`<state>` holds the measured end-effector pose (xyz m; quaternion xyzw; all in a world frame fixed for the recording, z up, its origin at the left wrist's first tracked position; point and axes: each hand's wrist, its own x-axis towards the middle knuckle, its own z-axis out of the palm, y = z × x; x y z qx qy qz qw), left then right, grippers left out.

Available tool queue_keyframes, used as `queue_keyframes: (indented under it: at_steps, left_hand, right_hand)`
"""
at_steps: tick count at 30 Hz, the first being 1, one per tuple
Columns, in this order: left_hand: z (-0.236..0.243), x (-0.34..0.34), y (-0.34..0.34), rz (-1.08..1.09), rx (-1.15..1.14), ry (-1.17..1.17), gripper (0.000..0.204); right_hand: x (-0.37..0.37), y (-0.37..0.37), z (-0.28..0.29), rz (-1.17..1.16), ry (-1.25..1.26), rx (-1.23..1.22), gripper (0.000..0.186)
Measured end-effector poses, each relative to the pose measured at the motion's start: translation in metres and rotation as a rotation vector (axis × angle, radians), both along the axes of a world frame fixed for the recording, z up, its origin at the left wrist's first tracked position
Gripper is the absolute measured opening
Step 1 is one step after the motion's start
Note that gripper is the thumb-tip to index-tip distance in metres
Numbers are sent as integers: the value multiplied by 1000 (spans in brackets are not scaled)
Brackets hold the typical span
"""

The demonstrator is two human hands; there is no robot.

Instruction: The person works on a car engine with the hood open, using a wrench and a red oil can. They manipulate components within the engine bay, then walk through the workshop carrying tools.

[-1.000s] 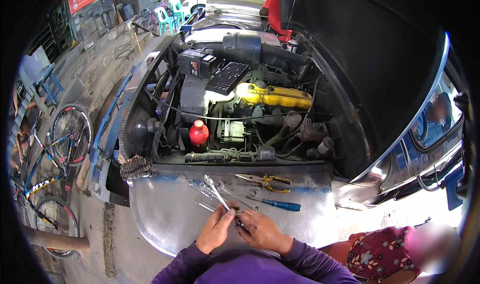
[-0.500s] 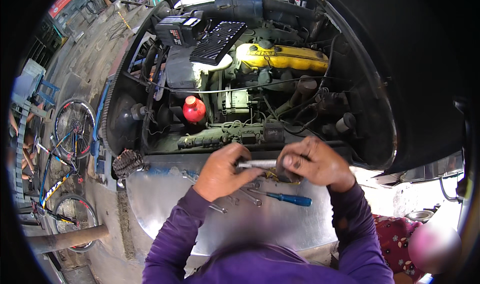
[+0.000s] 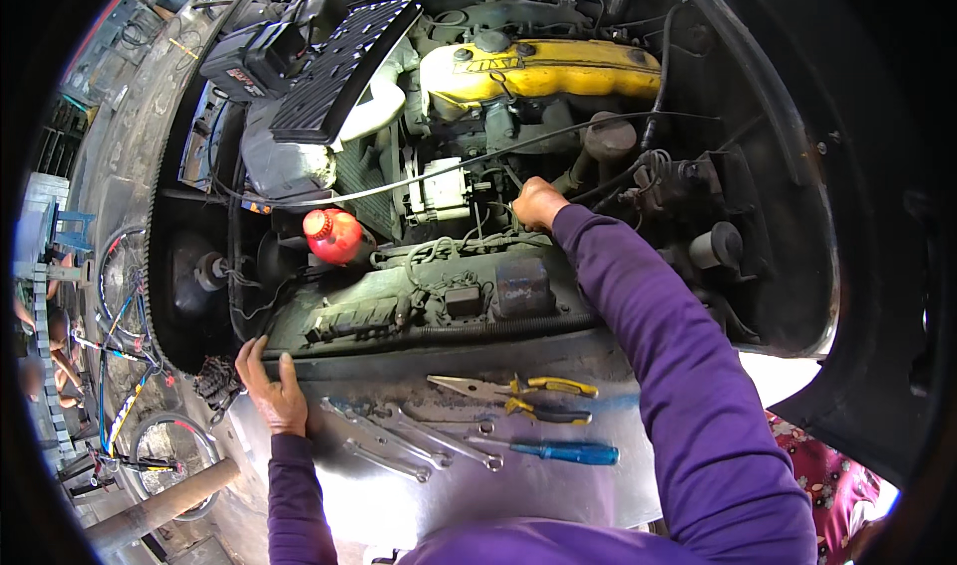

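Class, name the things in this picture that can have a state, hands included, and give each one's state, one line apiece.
Left hand: open, resting at the front edge of the engine bay
Right hand: inside the engine bay, grip partly hidden
Engine bay: uncovered
Yellow engine cover: in place
Red bottle: capped
Pliers: lying down, handles spread
Blue screwdriver: lying unheld
Wrenches: lying unheld on the metal panel
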<state>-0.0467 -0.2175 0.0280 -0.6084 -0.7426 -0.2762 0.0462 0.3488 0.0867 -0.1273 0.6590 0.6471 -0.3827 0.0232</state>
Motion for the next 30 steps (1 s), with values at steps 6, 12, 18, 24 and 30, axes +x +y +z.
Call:
queue_keyframes:
  at_steps: [6, 12, 18, 24, 30]
  left_hand:
    - [-14, -7, 2, 44, -77, -19, 50]
    - [-10, -6, 6, 29, -138, -16, 50]
    - [-9, -4, 8, 32, -138, -3, 50]
    - [-8, -4, 8, 31, -137, 4, 50]
    - [-9, -4, 8, 30, -131, -5, 50]
  right_hand:
    - [-13, 31, -93, -145, 291, -164, 28]
    - [-23, 28, -105, -186, 434, -124, 34]
    - [-30, 34, -118, -305, 408, -107, 14]
    - [-29, 41, -131, -194, 422, 81, 16]
    - [-30, 41, -97, -162, 412, -6, 23]
